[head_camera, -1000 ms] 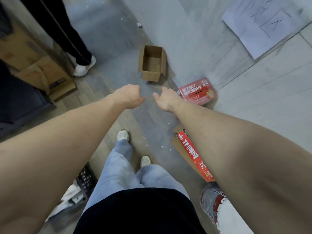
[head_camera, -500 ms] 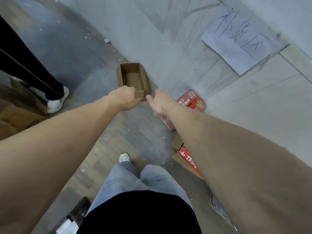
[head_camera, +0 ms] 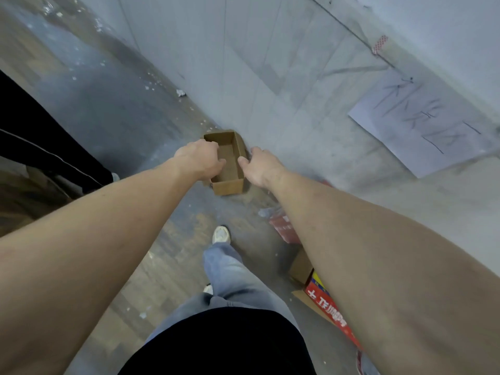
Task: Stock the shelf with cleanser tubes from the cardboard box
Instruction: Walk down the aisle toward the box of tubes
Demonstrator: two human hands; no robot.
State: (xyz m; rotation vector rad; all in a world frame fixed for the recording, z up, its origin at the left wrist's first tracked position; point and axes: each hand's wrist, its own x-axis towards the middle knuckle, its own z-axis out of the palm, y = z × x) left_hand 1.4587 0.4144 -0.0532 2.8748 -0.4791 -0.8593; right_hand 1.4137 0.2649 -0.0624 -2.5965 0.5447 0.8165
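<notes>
At frame centre the open cardboard box (head_camera: 228, 163) lay on the floor looking empty, left hand (head_camera: 198, 159) and right hand (head_camera: 259, 165) flanking it, grips half-curled, holding nothing; no shelf or tubes showed.

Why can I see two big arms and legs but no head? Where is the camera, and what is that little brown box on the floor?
The camera sits on the person's head and looks forward and down, so you see what that person sees: their own arms, legs and shoe, never their face. There is just this one view.

The left hand and the right hand reach toward an open cardboard box that stands on the floor by the grey wall. The part of the inside that shows looks empty. The hands are on either side of it, and neither holds anything; whether they touch the box yet is hard to tell.

Red packages lie along the wall, and a paper sign with handwriting hangs on it. At the left stands another person's dark trouser leg.
</notes>
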